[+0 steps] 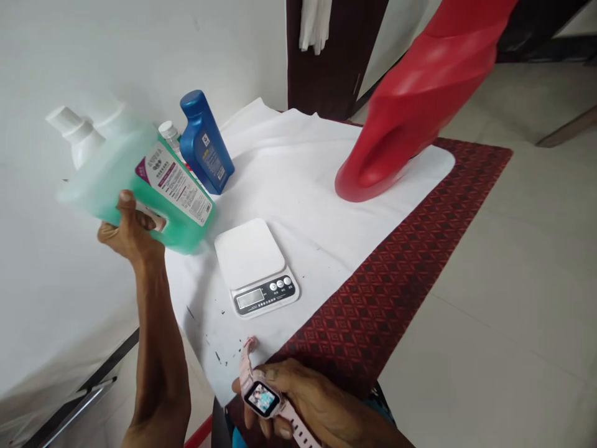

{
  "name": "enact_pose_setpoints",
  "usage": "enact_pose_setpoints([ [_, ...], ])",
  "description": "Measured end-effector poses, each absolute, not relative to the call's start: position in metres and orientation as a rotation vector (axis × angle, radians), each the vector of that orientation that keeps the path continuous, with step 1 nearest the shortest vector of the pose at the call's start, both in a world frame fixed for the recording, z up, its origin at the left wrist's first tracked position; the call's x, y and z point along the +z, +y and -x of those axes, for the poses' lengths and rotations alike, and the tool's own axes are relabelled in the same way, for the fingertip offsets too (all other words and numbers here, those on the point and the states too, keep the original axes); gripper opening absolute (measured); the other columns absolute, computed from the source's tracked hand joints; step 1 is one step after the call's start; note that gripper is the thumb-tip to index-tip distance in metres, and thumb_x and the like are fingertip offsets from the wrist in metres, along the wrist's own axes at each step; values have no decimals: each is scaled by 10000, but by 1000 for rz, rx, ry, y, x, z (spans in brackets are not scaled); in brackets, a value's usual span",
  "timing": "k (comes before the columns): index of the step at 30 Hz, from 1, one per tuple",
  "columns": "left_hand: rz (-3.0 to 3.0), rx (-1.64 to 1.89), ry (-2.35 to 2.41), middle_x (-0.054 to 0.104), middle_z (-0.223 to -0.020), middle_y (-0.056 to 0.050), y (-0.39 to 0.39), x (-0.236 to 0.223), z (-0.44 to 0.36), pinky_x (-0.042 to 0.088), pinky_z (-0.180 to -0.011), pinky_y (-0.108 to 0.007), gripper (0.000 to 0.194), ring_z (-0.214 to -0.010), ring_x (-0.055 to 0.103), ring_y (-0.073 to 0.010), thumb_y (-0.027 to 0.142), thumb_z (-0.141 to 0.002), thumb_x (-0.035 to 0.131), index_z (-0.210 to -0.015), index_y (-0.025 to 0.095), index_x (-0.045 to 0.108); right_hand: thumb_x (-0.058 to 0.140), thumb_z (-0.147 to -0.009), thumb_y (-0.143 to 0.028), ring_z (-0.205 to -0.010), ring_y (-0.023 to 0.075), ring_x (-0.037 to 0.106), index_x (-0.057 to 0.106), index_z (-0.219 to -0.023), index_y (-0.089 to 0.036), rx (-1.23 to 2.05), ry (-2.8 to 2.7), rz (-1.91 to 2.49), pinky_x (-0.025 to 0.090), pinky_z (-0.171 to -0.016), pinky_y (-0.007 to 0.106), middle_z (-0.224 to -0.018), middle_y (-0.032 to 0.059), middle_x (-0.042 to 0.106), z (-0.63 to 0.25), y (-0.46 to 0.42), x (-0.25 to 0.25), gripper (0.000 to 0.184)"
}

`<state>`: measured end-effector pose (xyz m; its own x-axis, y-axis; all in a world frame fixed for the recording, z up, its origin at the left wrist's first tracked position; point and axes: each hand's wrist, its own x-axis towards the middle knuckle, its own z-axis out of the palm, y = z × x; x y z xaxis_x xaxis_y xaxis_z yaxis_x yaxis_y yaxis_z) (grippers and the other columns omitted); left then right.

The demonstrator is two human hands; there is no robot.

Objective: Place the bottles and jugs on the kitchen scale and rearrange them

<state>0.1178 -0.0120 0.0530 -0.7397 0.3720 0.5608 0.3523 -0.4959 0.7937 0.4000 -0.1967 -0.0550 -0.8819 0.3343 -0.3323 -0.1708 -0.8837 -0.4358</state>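
Left hand [133,231] grips green jug [144,188] left of scale [254,264]; right hand [303,389] pinches watch [262,398] nearside. Careless jug swing could topple blue bottle [205,146].

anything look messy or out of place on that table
Yes: small dark marks or scraps dot the white cloth near the scale and the pink watch. They stand out against the plain fabric, but are too small to identify. The cloth's far edge also looks wavy rather than smooth.
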Motion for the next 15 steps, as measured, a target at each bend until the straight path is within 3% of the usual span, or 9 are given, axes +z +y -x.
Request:
enact_pose_setpoints([
  [8, -1267, 2341, 1503, 250, -539, 84, -73, 86, -160, 179, -389, -240, 807, -457, 259, -60, 729, -638, 950, -559, 220, 329, 736, -960, -626, -670, 91, 576, 790, -1071, -83, 2777, -606, 493, 314, -555, 217, -923, 114, 761, -395, -191, -47, 557],
  [15, -1187, 2182, 1386, 265, -485, 77, -84, 69, -209, 153, -387, -256, 809, -416, 257, -54, 690, -545, 1011, -465, 208, 366, 697, -979, -609, -572, 71, 466, 812, -969, -73, 2716, -543, 508, 296, -558, 245, -819, 89, 720, -409, -210, -37, 548],
])
